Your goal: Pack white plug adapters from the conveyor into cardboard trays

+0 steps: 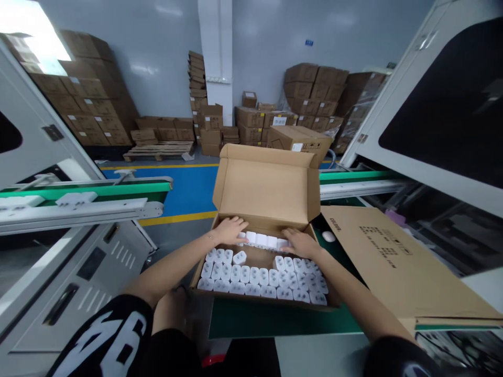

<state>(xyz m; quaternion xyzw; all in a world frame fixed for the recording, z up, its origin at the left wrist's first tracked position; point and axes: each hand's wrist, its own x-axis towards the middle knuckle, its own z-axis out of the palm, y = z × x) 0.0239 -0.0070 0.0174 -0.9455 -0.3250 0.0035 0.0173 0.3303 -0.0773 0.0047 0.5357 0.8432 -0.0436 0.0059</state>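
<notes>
An open cardboard box [267, 188] sits in front of me with its lid raised at the back. Rows of white plug chargers [254, 276] stand in its front part with their pins up, and one charger [239, 257] leans at the end of a shorter row. Across the box's back part, a row of white chargers [261, 240] is squeezed between my two hands. My left hand [231, 231] closes on the left end of that row. My right hand [301, 243] presses its right end with the fingertips. Bare cardboard shows in the box's middle.
At left, a green conveyor belt [118, 188] carries white chargers [76, 198]; another belt [357, 176] runs at right. A flat cardboard sheet [393, 256] lies right of the box, near a white rounded object [329, 236]. Stacked cartons [90, 99] stand by the wall.
</notes>
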